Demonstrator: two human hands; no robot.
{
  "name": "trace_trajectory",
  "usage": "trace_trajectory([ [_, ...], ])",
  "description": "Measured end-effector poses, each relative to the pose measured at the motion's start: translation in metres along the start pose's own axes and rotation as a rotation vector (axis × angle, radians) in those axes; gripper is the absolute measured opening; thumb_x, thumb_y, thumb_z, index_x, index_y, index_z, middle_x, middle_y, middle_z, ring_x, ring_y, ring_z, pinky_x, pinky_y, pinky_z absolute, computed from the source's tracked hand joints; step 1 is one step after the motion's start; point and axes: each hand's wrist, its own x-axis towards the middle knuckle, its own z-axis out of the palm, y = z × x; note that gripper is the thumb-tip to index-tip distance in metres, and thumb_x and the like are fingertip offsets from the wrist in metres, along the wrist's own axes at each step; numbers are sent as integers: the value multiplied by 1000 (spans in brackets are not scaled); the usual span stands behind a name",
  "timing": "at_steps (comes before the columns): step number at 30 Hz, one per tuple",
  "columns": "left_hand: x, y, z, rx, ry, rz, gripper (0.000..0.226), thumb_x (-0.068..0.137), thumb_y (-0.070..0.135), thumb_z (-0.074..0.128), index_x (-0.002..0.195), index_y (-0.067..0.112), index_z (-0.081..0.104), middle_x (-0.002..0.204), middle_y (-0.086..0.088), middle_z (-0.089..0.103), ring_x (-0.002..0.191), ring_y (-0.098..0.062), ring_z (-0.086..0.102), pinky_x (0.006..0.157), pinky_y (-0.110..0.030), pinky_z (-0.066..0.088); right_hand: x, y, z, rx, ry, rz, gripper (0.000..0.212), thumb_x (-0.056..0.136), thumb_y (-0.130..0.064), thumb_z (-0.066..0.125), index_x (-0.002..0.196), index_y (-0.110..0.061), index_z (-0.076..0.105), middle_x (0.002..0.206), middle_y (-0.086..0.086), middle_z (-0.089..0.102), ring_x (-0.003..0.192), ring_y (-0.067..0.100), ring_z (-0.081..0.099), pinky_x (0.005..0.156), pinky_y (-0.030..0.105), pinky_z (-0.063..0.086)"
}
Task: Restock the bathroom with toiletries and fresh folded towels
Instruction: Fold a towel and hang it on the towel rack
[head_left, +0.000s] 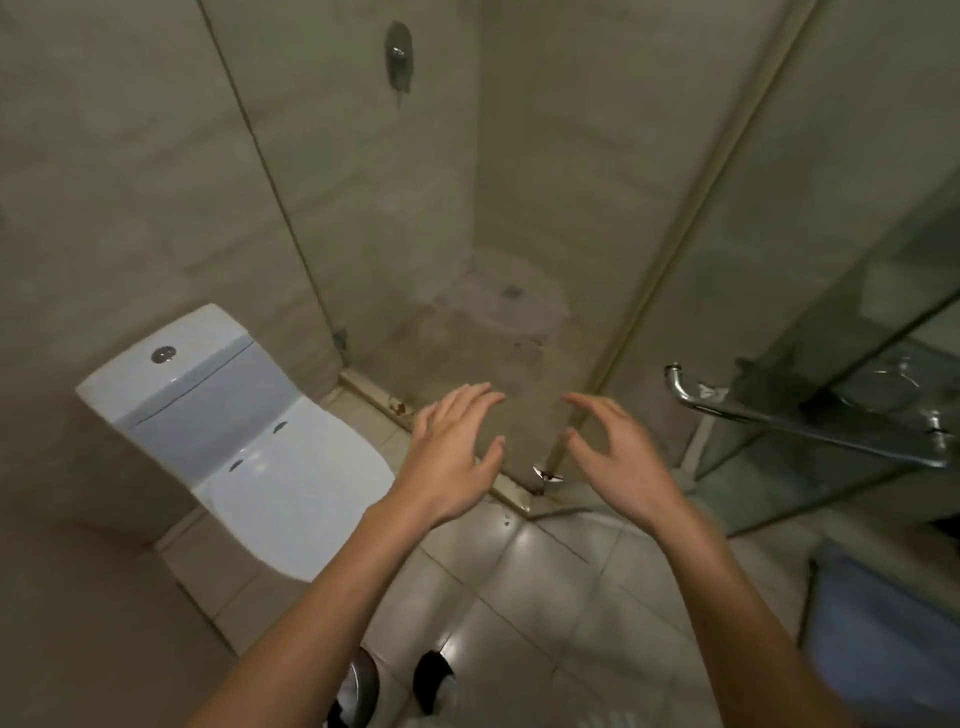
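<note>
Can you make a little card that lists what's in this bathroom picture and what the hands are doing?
place: bathroom, facing a glass shower
left hand: open, holding nothing
right hand: open, holding nothing
toilet: white, lid down, left of the shower
handle: metal bar on the glass door, at the right

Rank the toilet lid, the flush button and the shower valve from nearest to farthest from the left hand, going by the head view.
1. Toilet lid: just to the left of and below the left hand.
2. Flush button: farther left, on top of the cistern.
3. Shower valve: high on the back wall, well ahead of the hand.
</note>
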Motion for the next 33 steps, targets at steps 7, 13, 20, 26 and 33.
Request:
trace_trajectory([
  [7,-8,76,67,-35,-84,97,48,98,34,50,145,28,41,154,9,36,144,-6,22,115,-29,9,-71,61,-62,45,100,104,39,96,-21,57,135,-20,55,133,-9,53,128,9,46,110,28,34],
  [13,-35,174,135,-69,-134,146,44,97,31,50,141,29,45,151,12,37,142,0,24,120,-41,8,-155,125,-110,94,156,232,42,97,-28,54,139,-29,50,138,-19,46,132,1,39,109,25,31],
  [20,-65,271,202,-56,-277,310,47,97,33,50,143,29,42,153,10,35,143,-3,22,116,-32,11,-272,199,-160,129,268,373,41,98,-31,55,139,-31,50,139,-14,49,130,4,43,108,28,36],
  [26,-99,341,249,-57,-452,406,49,99,36,48,146,32,37,162,8,20,147,-12,16,119,-36,13,-360,237,-184,202,370,501,42,99,-28,54,140,-29,48,140,-15,47,129,0,39,104,21,30],
  [33,-114,386,276,-49,-575,544,47,99,35,51,145,31,40,162,8,17,149,-13,16,117,-35,17,-418,253,-209,246,565,658,39,98,-29,56,136,-31,52,137,-12,50,126,3,43,107,29,38],
])
